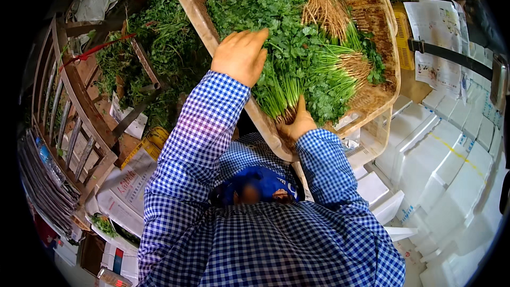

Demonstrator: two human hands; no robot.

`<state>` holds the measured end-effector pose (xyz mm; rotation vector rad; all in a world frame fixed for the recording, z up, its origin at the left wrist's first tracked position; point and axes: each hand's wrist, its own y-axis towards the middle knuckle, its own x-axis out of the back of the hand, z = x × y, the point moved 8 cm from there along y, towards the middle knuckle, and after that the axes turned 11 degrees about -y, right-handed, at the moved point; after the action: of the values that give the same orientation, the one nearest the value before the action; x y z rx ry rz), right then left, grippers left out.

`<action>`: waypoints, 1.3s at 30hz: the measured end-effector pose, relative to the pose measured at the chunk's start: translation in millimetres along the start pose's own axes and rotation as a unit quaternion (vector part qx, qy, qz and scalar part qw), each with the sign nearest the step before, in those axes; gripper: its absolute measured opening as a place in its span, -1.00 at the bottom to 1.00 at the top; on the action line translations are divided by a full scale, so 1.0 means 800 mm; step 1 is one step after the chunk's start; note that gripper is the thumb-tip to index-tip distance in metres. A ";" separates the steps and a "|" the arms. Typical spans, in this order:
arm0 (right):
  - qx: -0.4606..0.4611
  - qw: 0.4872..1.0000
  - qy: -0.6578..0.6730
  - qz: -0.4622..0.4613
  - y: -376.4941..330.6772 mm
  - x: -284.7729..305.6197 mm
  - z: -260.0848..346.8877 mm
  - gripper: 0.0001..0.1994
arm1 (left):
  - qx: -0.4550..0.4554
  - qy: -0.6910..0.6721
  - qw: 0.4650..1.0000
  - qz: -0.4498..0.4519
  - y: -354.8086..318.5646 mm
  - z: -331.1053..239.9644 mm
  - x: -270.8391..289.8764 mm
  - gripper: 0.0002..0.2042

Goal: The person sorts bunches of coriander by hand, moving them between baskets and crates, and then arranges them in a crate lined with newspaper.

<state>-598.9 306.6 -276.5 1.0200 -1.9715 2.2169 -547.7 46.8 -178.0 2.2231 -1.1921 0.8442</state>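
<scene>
A large dirty cream plastic crate (393,69) stands in front of me, filled with bunches of leafy green coriander (324,98) that have pale brown roots. My right hand (298,123) is at the crate's near end, around the root end of one coriander bunch (284,93). Its thumb lies up along the stems, while the other fingers are mostly hidden below. Over the crate's left side, my left hand (240,57) rests on the leaf tops, its back turned up. The fingers are loosely bent and slightly apart, with nothing visible in them.
At the left, a rusty metal frame (87,101) stands by a heap of loose greens (159,42). White foam boxes (451,154) are stacked at the right. A yellow basket (405,40) and newspaper sheets (438,42) lie beyond the crate's right side.
</scene>
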 end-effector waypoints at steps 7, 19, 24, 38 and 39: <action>-0.101 0.991 0.069 0.048 0.028 -0.026 0.007 0.22 | -0.007 0.006 1.000 -0.009 0.000 0.004 0.002 -0.58; -0.116 0.990 -0.053 0.068 0.056 -0.047 -0.006 0.19 | -0.022 -0.022 1.000 -0.006 -0.001 -0.003 -0.003 -0.59; -0.074 0.997 -0.015 -0.037 -0.030 0.041 0.024 0.07 | -0.024 -0.035 0.999 0.004 -0.002 -0.002 -0.001 -0.59; 0.159 0.987 0.012 0.027 -0.016 0.181 0.050 0.03 | 0.291 -0.709 0.547 0.336 -0.211 -0.116 -0.067 -0.56; 0.186 0.982 0.010 0.028 -0.012 0.191 0.052 0.04 | 0.336 -0.721 0.500 0.342 -0.228 -0.126 -0.090 -0.34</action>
<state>-696.3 209.9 -197.2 0.9705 -1.6300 2.6821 -452.5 246.0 -180.6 2.9776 -2.9973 -1.0804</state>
